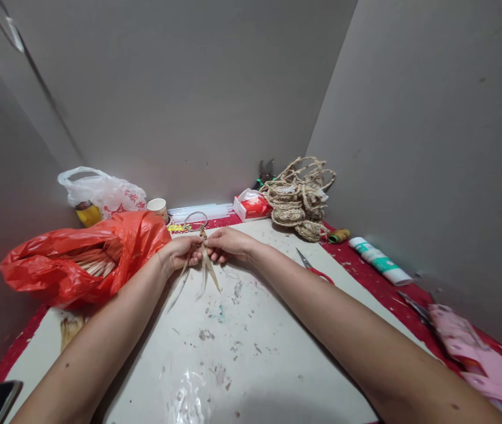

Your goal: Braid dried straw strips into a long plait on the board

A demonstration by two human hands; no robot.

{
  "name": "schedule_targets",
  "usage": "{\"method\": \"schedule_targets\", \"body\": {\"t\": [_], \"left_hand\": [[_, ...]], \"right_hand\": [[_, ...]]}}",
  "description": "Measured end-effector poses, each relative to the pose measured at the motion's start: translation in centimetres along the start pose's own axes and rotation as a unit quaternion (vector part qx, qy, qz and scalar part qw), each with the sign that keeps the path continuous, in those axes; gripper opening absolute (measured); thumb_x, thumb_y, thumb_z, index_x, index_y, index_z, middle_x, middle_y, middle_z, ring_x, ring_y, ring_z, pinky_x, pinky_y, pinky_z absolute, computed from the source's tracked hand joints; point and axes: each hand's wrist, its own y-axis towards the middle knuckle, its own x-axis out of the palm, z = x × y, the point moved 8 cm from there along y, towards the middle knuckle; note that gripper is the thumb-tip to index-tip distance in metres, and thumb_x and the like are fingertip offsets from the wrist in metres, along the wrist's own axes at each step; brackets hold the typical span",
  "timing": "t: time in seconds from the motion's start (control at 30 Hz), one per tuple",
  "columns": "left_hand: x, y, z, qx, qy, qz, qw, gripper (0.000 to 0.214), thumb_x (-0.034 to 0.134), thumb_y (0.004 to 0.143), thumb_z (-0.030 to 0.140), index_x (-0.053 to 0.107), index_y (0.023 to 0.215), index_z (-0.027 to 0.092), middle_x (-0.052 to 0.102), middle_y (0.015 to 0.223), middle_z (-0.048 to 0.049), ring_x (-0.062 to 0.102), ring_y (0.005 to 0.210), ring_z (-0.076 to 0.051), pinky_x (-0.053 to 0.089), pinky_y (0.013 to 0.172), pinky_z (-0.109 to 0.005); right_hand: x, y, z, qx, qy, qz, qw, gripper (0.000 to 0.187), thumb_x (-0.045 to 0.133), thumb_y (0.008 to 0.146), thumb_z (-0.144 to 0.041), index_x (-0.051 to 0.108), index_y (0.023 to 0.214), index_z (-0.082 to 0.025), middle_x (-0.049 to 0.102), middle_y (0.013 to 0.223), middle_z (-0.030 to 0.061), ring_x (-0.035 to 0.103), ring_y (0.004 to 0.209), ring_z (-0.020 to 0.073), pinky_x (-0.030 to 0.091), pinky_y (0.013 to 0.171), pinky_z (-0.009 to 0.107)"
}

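Observation:
My left hand (184, 251) and my right hand (228, 244) meet over the far middle of the stained white work board (242, 353). Both are closed in a pinch on pale straw strips (209, 272) whose loose ends hang down onto the board. A thin wire ring (195, 221) stands up just above the fingers, joined to the strips. Both forearms reach in from the near edge.
A red plastic bag (78, 259) of straw lies at left, with a white bag (101, 189), a yellow jar (87, 213) and a paper cup (158, 206) behind it. Coiled twine (299, 197), red-handled scissors (315, 268), a white tube (379, 260) and pink cut-outs (481, 353) lie at right. Walls close in on three sides.

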Motion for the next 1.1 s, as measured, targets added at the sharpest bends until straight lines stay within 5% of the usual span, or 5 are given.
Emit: {"method": "schedule_targets", "body": {"t": [0.37,0.6,0.87,1.1], "left_hand": [[-0.3,-0.5,0.6,0.026,0.08,0.051,0.995,0.02,0.044,0.084,0.012,0.057,0.07,0.009,0.057,0.05,-0.0026,0.049,0.034,-0.006,0.035,0.03,-0.013],[-0.2,-0.6,0.8,0.056,0.099,-0.003,0.994,0.011,0.051,0.08,0.012,0.058,0.072,0.009,0.063,0.061,-0.0051,0.049,0.038,-0.006,0.036,0.031,-0.014],[-0.3,-0.3,0.6,0.074,0.131,-0.034,0.988,0.005,0.052,0.079,0.014,0.052,0.075,0.012,0.059,0.059,-0.0029,0.044,0.036,-0.005,0.035,0.032,-0.015],[0.4,-0.7,0.6,0.066,0.13,-0.054,0.988,0.01,0.051,0.081,0.014,0.049,0.072,0.014,0.05,0.054,0.0019,0.033,0.034,-0.002,0.027,0.031,-0.013]], "right_hand": [[-0.6,1.2,1.4,0.033,0.048,-0.051,0.997,0.013,0.055,0.082,-0.008,0.06,0.07,-0.009,0.057,0.046,-0.0002,0.049,0.036,0.006,0.042,0.034,0.013],[0.0,0.9,1.2,0.037,0.077,-0.106,0.991,0.014,0.052,0.085,-0.01,0.062,0.075,-0.007,0.065,0.062,0.0044,0.058,0.046,0.007,0.046,0.038,0.013],[0.1,0.8,0.7,0.023,0.001,-0.054,0.998,0.016,0.054,0.081,-0.006,0.054,0.066,-0.011,0.053,0.044,-0.0034,0.045,0.034,0.0046,0.041,0.034,0.013],[-0.1,0.4,0.7,0.042,-0.022,-0.064,0.997,0.017,0.047,0.083,-0.003,0.047,0.071,-0.014,0.054,0.049,-0.002,0.049,0.038,0.007,0.037,0.033,0.015]]}}
